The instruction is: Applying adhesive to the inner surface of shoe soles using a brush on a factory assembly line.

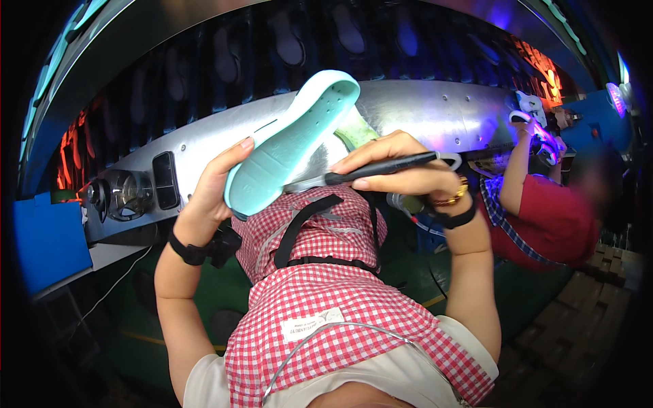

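A mint-green foam clog or shoe upper (282,153), with small holes near its far rounded end, is held tilted over the metal bench. My left hand (216,178) grips its near end, thumb along the edge. In my right hand (401,163) is a brush-like tool with a black handle (381,168). Its pale tip meets the clog's near right edge; the exact contact is hard to make out. Past my right fingers a light green piece (357,130) lies on the bench, partly hidden by the clog and my hand.
The metal bench (462,122) curves across in front, with a row of dark shoe shapes (289,41) behind it. On the left are a black tray (165,180), a clear round container (129,195) and a blue box (51,234). A co-worker in red (554,211) handles a violet-lit shoe (544,139) at right.
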Action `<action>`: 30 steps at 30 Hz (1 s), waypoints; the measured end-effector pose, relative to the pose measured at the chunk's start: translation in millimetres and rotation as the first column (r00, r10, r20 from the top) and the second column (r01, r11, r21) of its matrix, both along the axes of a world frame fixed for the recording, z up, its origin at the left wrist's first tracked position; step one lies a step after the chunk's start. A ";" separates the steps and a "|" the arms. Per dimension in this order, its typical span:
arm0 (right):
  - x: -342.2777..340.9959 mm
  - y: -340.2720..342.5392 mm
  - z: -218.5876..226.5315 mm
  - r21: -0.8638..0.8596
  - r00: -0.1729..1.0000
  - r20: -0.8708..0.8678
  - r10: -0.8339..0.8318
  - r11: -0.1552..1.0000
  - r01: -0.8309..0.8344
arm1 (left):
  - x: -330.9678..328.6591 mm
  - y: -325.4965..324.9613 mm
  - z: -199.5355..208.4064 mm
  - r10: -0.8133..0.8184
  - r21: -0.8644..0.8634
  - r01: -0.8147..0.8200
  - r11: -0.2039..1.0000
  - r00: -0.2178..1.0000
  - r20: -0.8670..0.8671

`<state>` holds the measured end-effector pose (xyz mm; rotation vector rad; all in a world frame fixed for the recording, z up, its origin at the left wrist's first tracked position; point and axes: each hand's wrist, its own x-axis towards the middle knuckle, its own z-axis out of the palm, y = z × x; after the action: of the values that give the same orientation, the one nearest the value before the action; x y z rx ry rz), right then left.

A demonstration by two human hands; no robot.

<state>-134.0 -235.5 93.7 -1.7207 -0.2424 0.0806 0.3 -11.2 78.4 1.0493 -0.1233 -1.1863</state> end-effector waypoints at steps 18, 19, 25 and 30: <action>12.4 59.4 -66.4 0.194 0.674 0.356 -0.647 0.757 0.624 | -5.8 -27.0 -52.3 0.322 0.086 -0.310 0.947 0.921 -0.219; 4.4 54.5 -60.8 0.262 0.819 0.205 -0.537 0.836 0.482 | -0.5 -20.3 -49.2 0.249 0.024 -0.248 0.968 0.960 -0.126; -43.9 -4.9 -45.6 0.600 0.775 -0.184 -0.605 0.555 0.575 | 46.5 41.6 0.2 0.529 -0.007 -0.565 0.825 0.769 0.360; -39.1 -10.8 -64.7 0.623 0.735 -0.343 -0.585 0.445 0.644 | 150.8 5.3 84.4 0.251 -0.709 -0.261 0.655 0.960 -0.121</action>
<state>-173.1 -246.3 29.1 -0.9084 0.4089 -0.4525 151.0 -5.9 162.9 0.3306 -0.3896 -0.7607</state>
